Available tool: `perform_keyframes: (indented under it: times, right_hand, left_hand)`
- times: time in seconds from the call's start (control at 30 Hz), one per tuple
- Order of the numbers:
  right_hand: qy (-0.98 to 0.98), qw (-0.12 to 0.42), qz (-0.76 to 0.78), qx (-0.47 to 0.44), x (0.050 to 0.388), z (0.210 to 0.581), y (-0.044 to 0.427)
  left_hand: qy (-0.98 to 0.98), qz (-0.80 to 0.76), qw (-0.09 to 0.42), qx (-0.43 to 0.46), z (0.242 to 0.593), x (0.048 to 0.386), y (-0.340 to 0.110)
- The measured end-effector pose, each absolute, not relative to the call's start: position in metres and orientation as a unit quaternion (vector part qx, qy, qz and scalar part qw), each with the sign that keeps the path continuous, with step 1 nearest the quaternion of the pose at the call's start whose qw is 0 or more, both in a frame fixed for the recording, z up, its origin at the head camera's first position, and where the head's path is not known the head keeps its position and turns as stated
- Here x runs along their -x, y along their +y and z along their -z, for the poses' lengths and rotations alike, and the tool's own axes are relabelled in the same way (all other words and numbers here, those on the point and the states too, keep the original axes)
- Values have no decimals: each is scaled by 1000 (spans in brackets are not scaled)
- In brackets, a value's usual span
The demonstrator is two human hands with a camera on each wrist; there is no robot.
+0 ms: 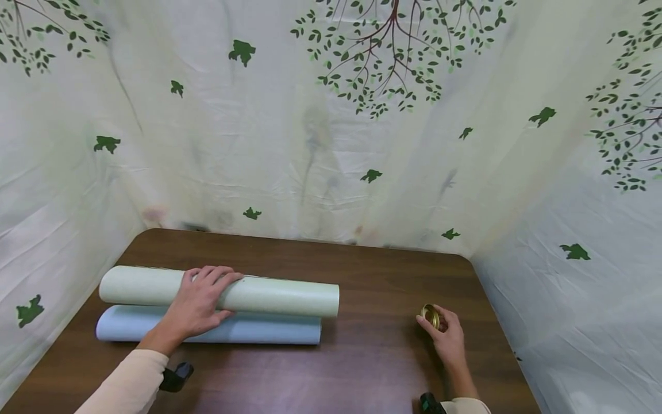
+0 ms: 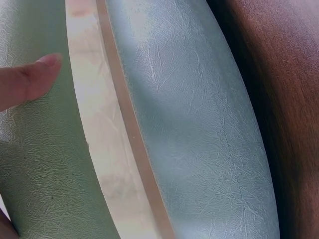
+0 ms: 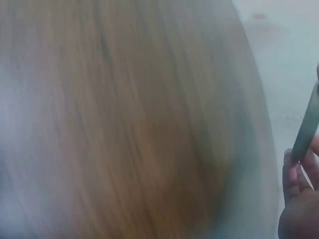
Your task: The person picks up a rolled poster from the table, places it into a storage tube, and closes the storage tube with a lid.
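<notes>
Two rolls of sheet material with a leathery grain lie side by side on the table. My left hand (image 1: 199, 302) grips the pale green roll (image 1: 287, 296), fingers over its top and thumb (image 2: 37, 77) on its near side. Just in front of it lies the light blue roll (image 1: 269, 329), which looks blue-grey (image 2: 199, 124) in the left wrist view. At the right, my right hand (image 1: 447, 333) holds a small golden ring, apparently a roll of tape (image 1: 428, 314), between thumb and fingers. The right wrist view is blurred and catches the ring (image 3: 305, 124) edge-on.
The brown wooden table (image 1: 383, 368) has its back edge near a hanging white curtain (image 1: 331, 149) printed with leaves and branches. The curtain also runs along both sides. Dark wrist devices (image 1: 177, 376) sit by both sleeves.
</notes>
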State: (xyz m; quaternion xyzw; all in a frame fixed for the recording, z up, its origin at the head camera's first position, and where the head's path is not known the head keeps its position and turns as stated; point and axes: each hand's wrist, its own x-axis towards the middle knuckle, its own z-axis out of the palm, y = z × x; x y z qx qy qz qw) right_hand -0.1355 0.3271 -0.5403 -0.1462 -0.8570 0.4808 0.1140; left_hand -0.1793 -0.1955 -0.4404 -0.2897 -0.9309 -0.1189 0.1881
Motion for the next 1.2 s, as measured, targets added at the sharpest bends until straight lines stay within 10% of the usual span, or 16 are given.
perform_keyframes:
  times: [1.2]
  right_hand:
    - [-784,110,-607,-62,144,518,249]
  left_hand:
    - [-926,118,193,303,439,179,-196]
